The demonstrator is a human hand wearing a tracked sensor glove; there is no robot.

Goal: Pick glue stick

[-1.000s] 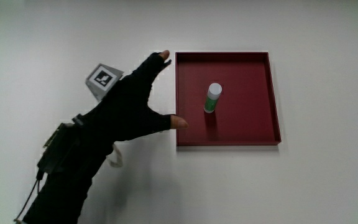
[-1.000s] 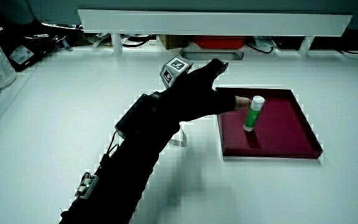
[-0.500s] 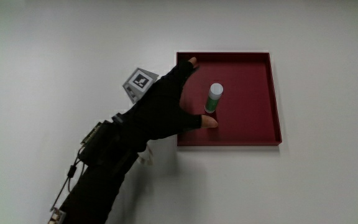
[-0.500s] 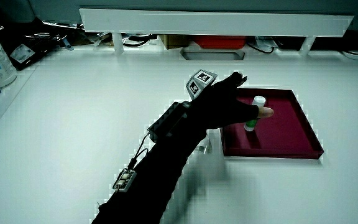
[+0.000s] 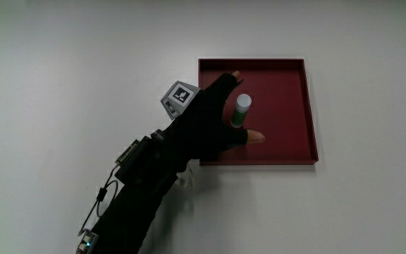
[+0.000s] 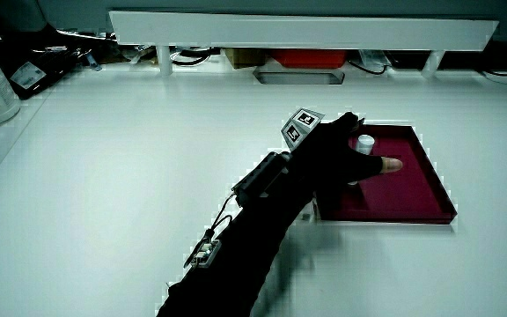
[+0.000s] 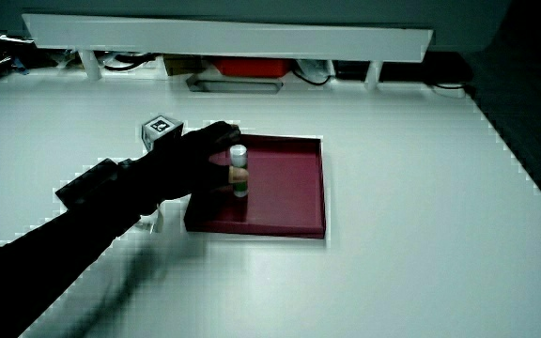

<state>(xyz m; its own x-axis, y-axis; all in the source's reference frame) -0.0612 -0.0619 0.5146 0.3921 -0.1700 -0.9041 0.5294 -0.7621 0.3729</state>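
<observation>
Main view | glue stick [image 5: 240,111] upright in red tray [image 5: 291,144] | hands [image 5: 213,127] open around it, not gripping

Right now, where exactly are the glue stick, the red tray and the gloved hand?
glue stick [image 5: 242,104], main view, on its white cap.
red tray [image 5: 287,106], main view, on its bare floor.
hand [image 5: 206,123], main view, on the glove's back.
</observation>
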